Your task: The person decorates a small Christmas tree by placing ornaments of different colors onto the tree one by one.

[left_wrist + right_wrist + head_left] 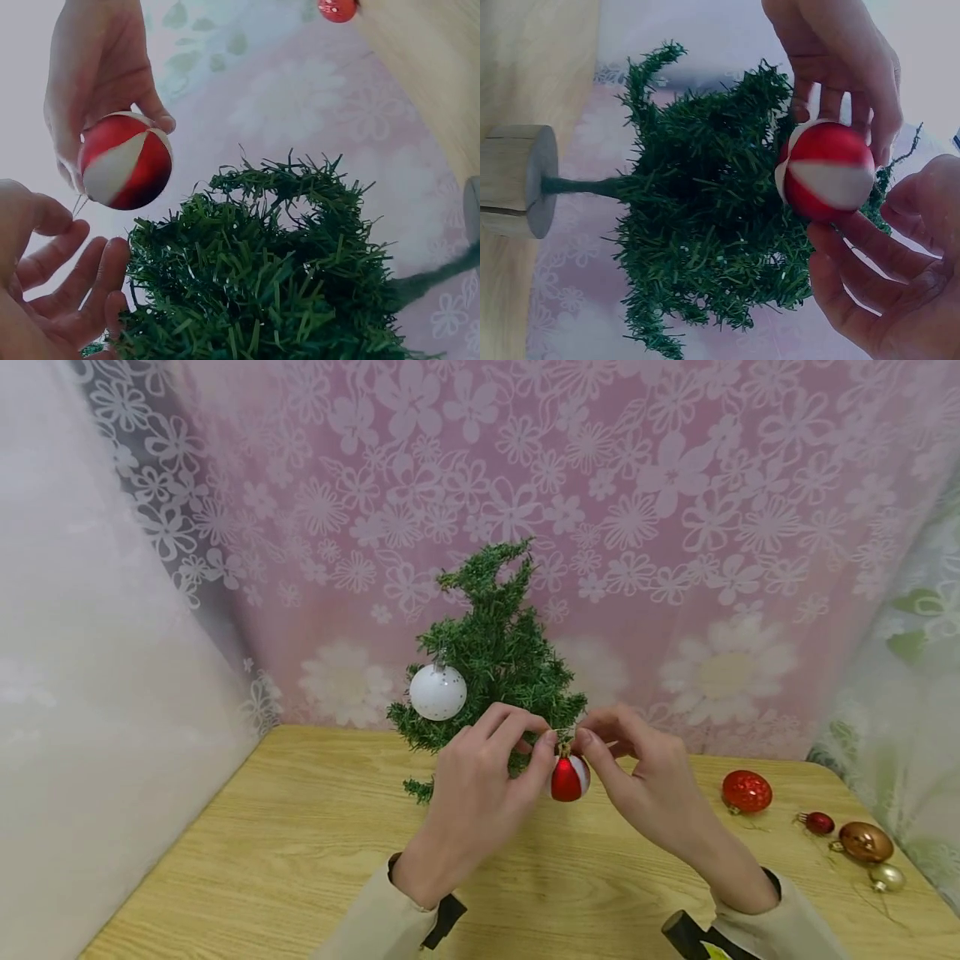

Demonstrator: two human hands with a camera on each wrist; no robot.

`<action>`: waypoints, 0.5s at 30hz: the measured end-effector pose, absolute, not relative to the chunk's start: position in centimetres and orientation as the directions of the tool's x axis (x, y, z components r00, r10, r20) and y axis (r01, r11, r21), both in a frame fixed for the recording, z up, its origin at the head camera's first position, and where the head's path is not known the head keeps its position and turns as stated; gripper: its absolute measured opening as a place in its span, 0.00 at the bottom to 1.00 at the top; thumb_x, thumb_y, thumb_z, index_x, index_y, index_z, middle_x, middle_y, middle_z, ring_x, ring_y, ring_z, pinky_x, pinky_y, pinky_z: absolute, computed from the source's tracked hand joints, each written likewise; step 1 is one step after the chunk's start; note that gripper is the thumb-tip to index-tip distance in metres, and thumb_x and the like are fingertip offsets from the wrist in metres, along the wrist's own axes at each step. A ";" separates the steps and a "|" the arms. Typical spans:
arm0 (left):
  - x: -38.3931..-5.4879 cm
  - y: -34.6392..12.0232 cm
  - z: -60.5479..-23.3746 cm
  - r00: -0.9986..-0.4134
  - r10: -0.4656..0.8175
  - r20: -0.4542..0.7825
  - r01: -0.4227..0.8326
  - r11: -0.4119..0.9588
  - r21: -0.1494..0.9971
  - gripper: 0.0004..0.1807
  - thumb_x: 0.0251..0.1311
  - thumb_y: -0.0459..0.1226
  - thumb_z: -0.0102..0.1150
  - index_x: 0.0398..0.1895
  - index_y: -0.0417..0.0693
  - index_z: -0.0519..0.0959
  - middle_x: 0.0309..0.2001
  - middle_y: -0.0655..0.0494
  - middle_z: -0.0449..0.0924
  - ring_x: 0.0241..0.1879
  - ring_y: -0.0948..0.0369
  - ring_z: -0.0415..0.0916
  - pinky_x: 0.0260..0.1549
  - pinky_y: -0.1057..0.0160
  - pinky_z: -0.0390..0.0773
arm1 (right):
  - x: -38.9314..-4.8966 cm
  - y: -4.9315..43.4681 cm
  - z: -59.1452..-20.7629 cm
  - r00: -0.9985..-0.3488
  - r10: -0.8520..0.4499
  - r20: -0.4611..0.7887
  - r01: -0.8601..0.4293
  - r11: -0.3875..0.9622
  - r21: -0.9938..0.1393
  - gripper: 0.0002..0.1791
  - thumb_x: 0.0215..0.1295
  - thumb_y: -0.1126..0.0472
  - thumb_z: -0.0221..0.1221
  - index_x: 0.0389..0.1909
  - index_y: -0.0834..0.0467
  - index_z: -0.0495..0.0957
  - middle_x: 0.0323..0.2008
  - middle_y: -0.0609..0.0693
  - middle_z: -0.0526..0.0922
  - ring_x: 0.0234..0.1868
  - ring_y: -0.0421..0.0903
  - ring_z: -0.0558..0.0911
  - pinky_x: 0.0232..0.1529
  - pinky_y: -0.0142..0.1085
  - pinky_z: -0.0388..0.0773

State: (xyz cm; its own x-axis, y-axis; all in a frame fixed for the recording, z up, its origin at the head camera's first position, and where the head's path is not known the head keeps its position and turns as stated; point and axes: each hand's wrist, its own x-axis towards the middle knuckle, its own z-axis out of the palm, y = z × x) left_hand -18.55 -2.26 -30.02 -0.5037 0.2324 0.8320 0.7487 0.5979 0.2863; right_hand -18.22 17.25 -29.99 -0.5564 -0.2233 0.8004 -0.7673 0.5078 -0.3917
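Observation:
A red-and-white striped bauble (566, 779) hangs by its gold cap between my two hands, in front of a small artificial Christmas tree (498, 652). My left hand (483, 785) pinches one side of its thin hanging string with thumb and forefinger. On the other side, the thumb and forefinger of my right hand (660, 781) pinch the string close to the cap. The left wrist view shows the string (78, 206) running from the bauble (127, 161) to my left fingertips. In the right wrist view, fingers of both hands surround the bauble (831, 171).
A white bauble (438, 692) hangs on the tree's left side. On the table's right lie a red bauble (747, 792), a small dark red one (816, 822), a copper one (866, 842) and a pale gold one (887, 877). The tree has a wooden stump base (517, 180).

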 end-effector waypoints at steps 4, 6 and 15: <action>-18.9 -1.8 -29.7 -0.554 0.188 0.811 0.727 0.584 0.361 0.07 0.72 0.42 0.58 0.40 0.54 0.85 0.37 0.62 0.84 0.32 0.69 0.82 0.29 0.74 0.77 | -19.0 17.2 -29.4 -0.575 -0.211 0.791 -0.751 0.520 -0.407 0.08 0.67 0.73 0.60 0.43 0.61 0.80 0.33 0.47 0.87 0.34 0.34 0.85 0.36 0.23 0.80; -19.2 -1.6 -29.5 -0.569 0.162 0.806 0.718 0.575 0.392 0.07 0.73 0.42 0.58 0.40 0.53 0.85 0.36 0.61 0.84 0.31 0.69 0.81 0.29 0.74 0.77 | -19.4 17.1 -29.0 -0.589 -0.204 0.782 -0.738 0.531 -0.417 0.07 0.68 0.73 0.60 0.44 0.61 0.80 0.33 0.47 0.87 0.32 0.36 0.85 0.35 0.23 0.80; -20.0 -0.8 -28.7 -0.627 0.061 0.776 0.633 0.621 0.462 0.10 0.74 0.43 0.55 0.39 0.54 0.85 0.30 0.63 0.86 0.21 0.70 0.74 0.20 0.74 0.70 | -20.8 16.5 -27.4 -0.707 -0.129 0.696 -0.614 0.601 -0.512 0.03 0.72 0.62 0.60 0.42 0.56 0.82 0.28 0.47 0.88 0.25 0.36 0.83 0.29 0.31 0.80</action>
